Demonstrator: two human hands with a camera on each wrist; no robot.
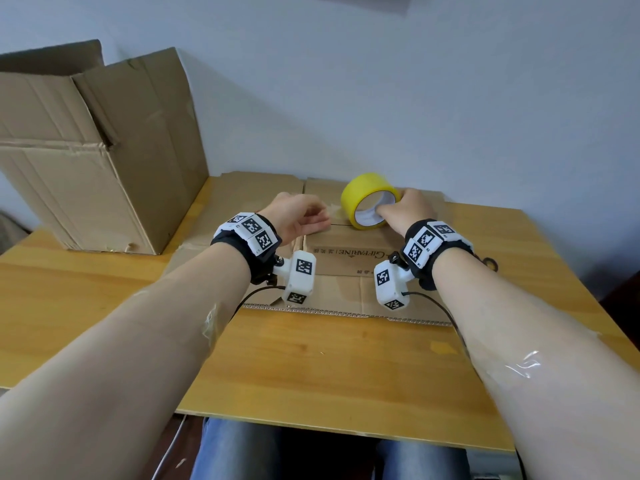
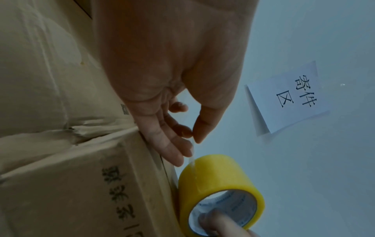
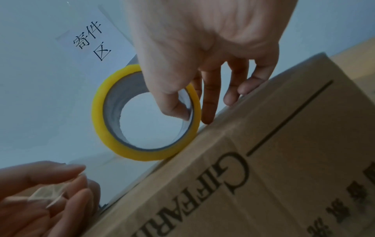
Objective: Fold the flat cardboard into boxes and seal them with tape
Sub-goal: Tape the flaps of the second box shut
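My right hand [image 1: 403, 211] grasps the yellow tape roll [image 1: 367, 199]: in the right wrist view the thumb [image 3: 174, 102] hooks inside the core while the fingers [image 3: 209, 102] run down the outer face, their tips touching the cardboard. The roll stands on edge, its rim resting on the flattened cardboard box [image 1: 349, 268], at about 12 o'clock from my seat and near the sheet's far edge. My left hand [image 1: 298, 216] sits at roughly 9 o'clock from the roll, just beside it but apart, thumb and fingertips pinching the free end of the clear tape strip [image 2: 192, 158]; the left wrist view shows that strip running taut from the pinch down to the roll's outer surface. In the right wrist view the tape end appears crumpled and glossy between those fingers. The flat box lies on the wooden table [image 1: 311, 368], printed lettering facing up, flaps spread toward me at 6 o'clock. A large open carton [image 1: 93, 161] stands on the table at about 10 o'clock, well apart from both hands, its flaps raised. A white paper notice [image 2: 288, 96] with printed characters hangs on the pale wall beyond the roll. Both wrists carry black bands with coded white marker blocks.
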